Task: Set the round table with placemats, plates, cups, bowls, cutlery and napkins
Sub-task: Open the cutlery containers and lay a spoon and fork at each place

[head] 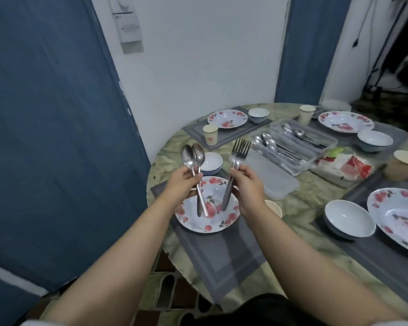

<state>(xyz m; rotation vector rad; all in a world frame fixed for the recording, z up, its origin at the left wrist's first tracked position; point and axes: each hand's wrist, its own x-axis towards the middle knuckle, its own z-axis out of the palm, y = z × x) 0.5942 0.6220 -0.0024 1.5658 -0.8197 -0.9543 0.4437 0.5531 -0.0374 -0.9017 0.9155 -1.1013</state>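
Left hand (183, 182): grip clenched round two spoons (193, 158), bowls up, handles hanging over the plate (207, 205).
Right hand (245, 182): grip clenched round the forks (238, 151), at least two, tines up, handles likewise over the plate.
Plate: on a placemat (222, 255) at the near left edge of the surface (299, 205); bowl (211, 162) just behind it, cup (275, 208) partly hidden by the right wrist.
Tray (292, 142): centre of surface, more cutlery inside, lid (269, 180) beside it.
Napkins: none laid that I can see.
Risk: paired pieces may slip together on release, clatter onto the plate, or roll off the close edge.
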